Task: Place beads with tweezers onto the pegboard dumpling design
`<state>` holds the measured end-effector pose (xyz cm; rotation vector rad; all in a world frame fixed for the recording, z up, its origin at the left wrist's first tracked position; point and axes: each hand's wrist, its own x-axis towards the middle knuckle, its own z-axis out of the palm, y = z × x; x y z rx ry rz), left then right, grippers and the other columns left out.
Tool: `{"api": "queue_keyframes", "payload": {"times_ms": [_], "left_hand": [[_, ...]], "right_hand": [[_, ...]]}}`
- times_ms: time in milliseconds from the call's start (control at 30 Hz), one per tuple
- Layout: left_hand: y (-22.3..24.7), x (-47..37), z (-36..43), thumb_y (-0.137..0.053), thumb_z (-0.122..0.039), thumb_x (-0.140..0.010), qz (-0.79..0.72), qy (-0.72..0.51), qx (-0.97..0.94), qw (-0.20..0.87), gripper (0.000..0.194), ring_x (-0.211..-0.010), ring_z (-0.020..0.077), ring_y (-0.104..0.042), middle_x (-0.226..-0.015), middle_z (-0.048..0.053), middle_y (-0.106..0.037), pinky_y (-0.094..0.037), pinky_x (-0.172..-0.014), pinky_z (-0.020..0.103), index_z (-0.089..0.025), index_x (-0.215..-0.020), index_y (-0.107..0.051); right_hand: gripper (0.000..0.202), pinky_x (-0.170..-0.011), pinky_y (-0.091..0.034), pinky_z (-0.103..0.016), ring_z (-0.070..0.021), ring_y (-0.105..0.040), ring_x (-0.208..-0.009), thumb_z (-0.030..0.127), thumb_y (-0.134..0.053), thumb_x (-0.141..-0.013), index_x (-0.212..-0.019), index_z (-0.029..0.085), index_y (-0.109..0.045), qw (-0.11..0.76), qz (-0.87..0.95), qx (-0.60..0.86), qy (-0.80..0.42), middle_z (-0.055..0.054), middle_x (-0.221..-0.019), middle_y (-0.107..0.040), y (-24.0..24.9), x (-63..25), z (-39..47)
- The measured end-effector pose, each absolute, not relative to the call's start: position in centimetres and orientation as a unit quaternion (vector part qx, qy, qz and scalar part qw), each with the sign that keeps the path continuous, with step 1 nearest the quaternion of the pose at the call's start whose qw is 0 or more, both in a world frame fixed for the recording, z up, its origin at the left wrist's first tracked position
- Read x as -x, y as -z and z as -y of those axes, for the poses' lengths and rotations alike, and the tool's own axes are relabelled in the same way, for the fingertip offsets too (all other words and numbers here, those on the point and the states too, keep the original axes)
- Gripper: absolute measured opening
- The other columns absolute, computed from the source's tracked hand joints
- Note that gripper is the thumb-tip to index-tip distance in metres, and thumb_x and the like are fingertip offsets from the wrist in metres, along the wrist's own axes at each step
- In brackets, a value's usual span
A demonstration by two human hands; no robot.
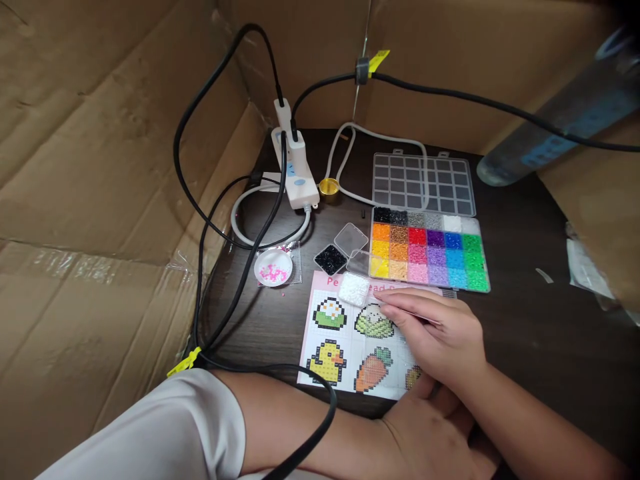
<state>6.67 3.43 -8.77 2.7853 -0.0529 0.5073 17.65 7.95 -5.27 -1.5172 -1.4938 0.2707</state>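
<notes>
Lying nearest, the left hand (pixel 435 427) reaches in at the tabletop's (pixel 250 333) near edge, beneath the right wrist; its fingers are partly hidden, so whether its grip is open or closed cannot be told. Above it, the right hand (pixel 440 330) has its grip closed in a fingertip pinch on a slim pale implement (pixel 429 321), perhaps tweezers, apparently held this way for fine control. Its fingertips are just beside a small box of white beads (pixel 353 291), which sits on the upper edge of the pattern sheet (pixel 325 333), seemingly to keep beads and printed designs close together. Just beyond the sheet's far-left corner, a box of black beads (pixel 331 260) has its lid tipped back, leaving its contents reachable. Toward the tabletop's left edge, a white dish (pixel 273 268) contains pink and white beads, its rim likely keeping them from scattering. Farther back, the bead organizer (pixel 429 250) lies open, colors separated by compartment, its clear lid (pixel 424 183) folded toward the far edge. The power strip (pixel 300 183) is near the far-left corner.
</notes>
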Motion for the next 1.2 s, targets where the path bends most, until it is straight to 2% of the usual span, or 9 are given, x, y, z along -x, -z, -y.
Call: {"api": "queue_keyframes", "payload": {"times_ms": [467,600,733,833,933,1200], "left_hand": [[8.84,-6.62,-3.30,-0.045,-0.026,-0.092,0.013,-0.176,-0.972,0.156,0.040,-0.112,0.0386,-0.058,-0.121,0.015,-0.067,-0.032,-0.091,0.054,-0.018,-0.124,-0.068],[9.01,-6.53,-3.17,-0.046,-0.026,-0.092,0.009,-0.182,-0.972,0.147,0.040,-0.115,0.0382,-0.056,-0.124,0.015,-0.066,-0.033,-0.091,0.052,-0.019,-0.125,-0.068],[9.05,-6.46,-3.21,-0.048,-0.028,-0.091,0.002,-0.194,-0.969,0.151,0.037,-0.108,0.0347,-0.059,-0.120,0.014,-0.068,-0.036,-0.088,0.049,-0.021,-0.120,-0.071],[9.03,-6.48,-3.25,-0.049,-0.030,-0.090,0.002,-0.198,-0.968,0.151,0.036,-0.107,0.0349,-0.059,-0.117,0.015,-0.069,-0.036,-0.092,0.052,-0.022,-0.114,-0.074],[9.05,-6.51,-3.20,-0.050,-0.031,-0.089,-0.002,-0.200,-0.969,0.147,0.037,-0.111,0.0359,-0.057,-0.120,0.016,-0.067,-0.033,-0.097,0.053,-0.021,-0.117,-0.072],[8.90,-6.47,-3.41,-0.048,-0.028,-0.090,-0.009,-0.206,-0.968,0.144,0.038,-0.113,0.0349,-0.056,-0.124,0.017,-0.065,-0.030,-0.099,0.053,-0.019,-0.119,-0.071]], "right_hand": [[0.027,-0.070,-0.066,-0.034,-0.0208,-0.076,-0.075,0.010,-0.070,-0.081,-0.096,0.031,-0.077,0.479,0.598,0.628,-0.139,-0.001,-0.087,-0.078,5.49,-17.61,-8.04],[0.027,-0.070,-0.066,-0.032,-0.0199,-0.075,-0.073,0.009,-0.071,-0.080,-0.095,0.030,-0.077,0.478,0.599,0.628,-0.135,0.000,-0.085,-0.078,5.48,-17.67,-8.10],[0.027,-0.070,-0.066,-0.032,-0.0199,-0.076,-0.073,0.010,-0.071,-0.081,-0.095,0.032,-0.077,0.472,0.599,0.631,-0.142,0.001,-0.087,-0.078,5.41,-17.66,-8.12],[0.024,-0.069,-0.065,-0.031,-0.0193,-0.076,-0.073,0.010,-0.070,-0.080,-0.093,0.030,-0.077,0.474,0.597,0.632,-0.140,0.001,-0.085,-0.078,5.26,-17.61,-8.11],[0.021,-0.070,-0.065,-0.029,-0.0184,-0.075,-0.072,0.010,-0.070,-0.081,-0.090,0.028,-0.078,0.478,0.591,0.635,-0.137,0.001,-0.084,-0.078,5.17,-17.62,-8.09],[0.024,-0.072,-0.064,-0.030,-0.0189,-0.075,-0.074,0.011,-0.070,-0.081,-0.092,0.031,-0.078,0.473,0.589,0.638,-0.151,0.002,-0.086,-0.078,5.28,-17.63,-8.02]]}}
